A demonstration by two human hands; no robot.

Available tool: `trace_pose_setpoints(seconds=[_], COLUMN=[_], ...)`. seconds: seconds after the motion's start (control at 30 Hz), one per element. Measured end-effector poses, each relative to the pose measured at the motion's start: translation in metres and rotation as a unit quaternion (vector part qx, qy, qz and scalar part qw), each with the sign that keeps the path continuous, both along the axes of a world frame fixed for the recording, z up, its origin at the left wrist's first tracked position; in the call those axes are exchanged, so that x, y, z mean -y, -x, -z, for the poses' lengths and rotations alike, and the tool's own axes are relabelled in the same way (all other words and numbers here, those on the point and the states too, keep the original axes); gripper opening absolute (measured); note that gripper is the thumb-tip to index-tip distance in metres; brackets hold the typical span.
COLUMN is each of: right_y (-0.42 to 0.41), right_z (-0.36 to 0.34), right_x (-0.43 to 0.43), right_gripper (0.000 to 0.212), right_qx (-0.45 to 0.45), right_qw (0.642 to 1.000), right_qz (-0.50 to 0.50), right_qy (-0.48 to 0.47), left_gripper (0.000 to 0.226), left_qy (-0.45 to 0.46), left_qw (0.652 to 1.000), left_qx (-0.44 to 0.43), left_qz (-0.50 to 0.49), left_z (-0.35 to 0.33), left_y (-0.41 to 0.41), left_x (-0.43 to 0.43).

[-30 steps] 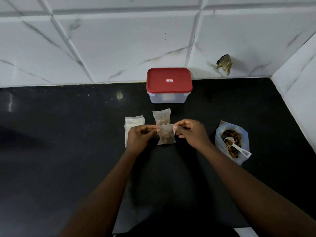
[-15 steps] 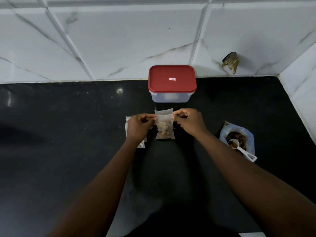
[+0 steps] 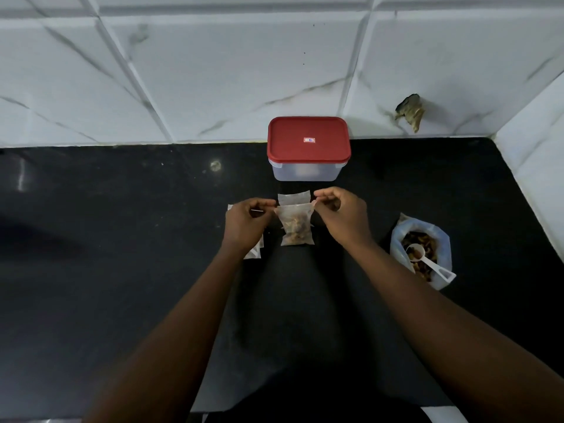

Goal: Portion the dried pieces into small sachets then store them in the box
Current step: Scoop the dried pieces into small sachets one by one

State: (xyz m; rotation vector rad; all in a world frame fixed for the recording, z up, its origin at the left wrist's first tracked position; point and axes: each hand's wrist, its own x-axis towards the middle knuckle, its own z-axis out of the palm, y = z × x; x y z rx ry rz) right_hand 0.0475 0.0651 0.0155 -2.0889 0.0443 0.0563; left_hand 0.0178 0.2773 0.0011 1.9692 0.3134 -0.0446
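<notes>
Black countertop (image 3: 122, 270) is stretching below white tiled walls. At frame centre, 1 filled sachet (image 3: 296, 227) is hanging between both hands: the left hand (image 3: 245, 222) is pinching its upper left corner and the right hand (image 3: 343, 218) its upper right, fingers curled, seemingly closing its mouth. Just above, 1 more filled sachet (image 3: 293, 198) is lying flat. Empty sachets (image 3: 254, 253) are peeking out beneath the left hand. Higher up, the box (image 3: 308, 172) is sitting with its red lid (image 3: 308, 138) on; its contents are too blurred to tell. At right, the bag (image 3: 442, 239) is holding plenty of dried pieces and a scoop (image 3: 427, 261), so portioning is looking partly done, with storing yet to come.
</notes>
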Motion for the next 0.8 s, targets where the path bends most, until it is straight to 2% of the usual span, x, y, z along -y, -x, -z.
trace_pose_setpoints(seconds=[0.1,0.33,0.53,0.73,0.8], right_y=[0.013,0.035,0.042,0.036,0.036], right_z=[-0.006,-0.007,0.004,0.023,0.025], right_x=[-0.005,-0.036,-0.078,-0.117,-0.123], right_gripper=[0.011,0.007,0.018,0.04,0.04], right_qx=[0.02,-0.093,-0.179,-0.193,-0.197], right_qw=[0.999,0.99,0.977,0.976,0.974], right_qz=[-0.025,-0.105,-0.119,-0.08,-0.065], right_qy=[0.005,-0.004,-0.001,0.063,0.088], left_gripper=[0.013,0.017,0.034,0.031,0.031], left_qy=[-0.03,-0.092,-0.099,-0.093,-0.088], left_qw=[1.0,0.991,0.983,0.981,0.98], left_qx=[-0.004,-0.048,-0.092,-0.118,-0.124], left_qz=[-0.01,-0.085,-0.121,-0.122,-0.126], left_z=[-0.006,-0.004,0.0,0.007,0.01], left_y=[0.007,0.033,0.046,0.042,0.04], left_x=[-0.005,-0.036,-0.05,-0.052,-0.053])
